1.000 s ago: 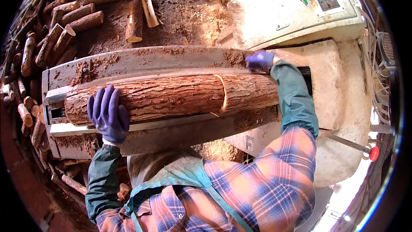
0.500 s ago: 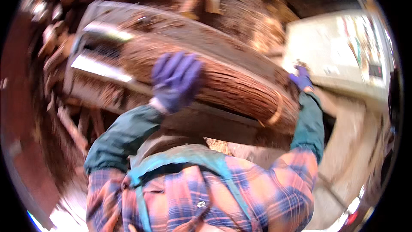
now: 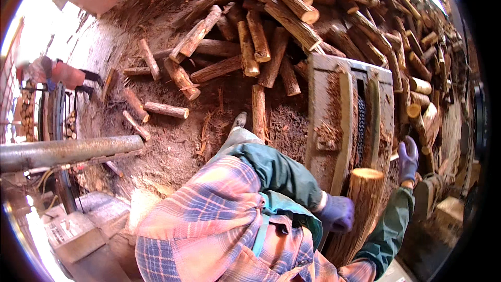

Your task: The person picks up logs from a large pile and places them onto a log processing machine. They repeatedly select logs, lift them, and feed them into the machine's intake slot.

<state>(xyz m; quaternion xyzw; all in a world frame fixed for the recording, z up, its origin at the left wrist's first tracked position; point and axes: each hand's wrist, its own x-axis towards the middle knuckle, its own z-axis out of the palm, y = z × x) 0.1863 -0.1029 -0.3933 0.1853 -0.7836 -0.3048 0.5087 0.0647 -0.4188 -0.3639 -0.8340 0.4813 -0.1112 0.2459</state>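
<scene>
Left hand (image 3: 336, 213) (purple glove) was closed against the near side of the log (image 3: 360, 214), fingers wrapped on the bark just below the cut end. Right hand (image 3: 407, 157) was open, fingers spread, off the log, above and beyond its far side, close to the edge of the machine bed (image 3: 347, 125). The log stood steeply tilted between the two hands, cut face up, its upper end just in front of the sawdust-caked bed and beside the slot with the toothed chain (image 3: 360, 125).

Judgement on handling: a log this thick and rough is best steadied with both palms on opposite sides; one closed hand alone risks it rolling. The open hand would do well to keep clear of the chain slot (teeth exposed there).

Beyond the left hand, loose logs lay scattered on the dirt floor (image 3: 172, 146); a large log pile (image 3: 323, 15) rose behind the bed.
</scene>
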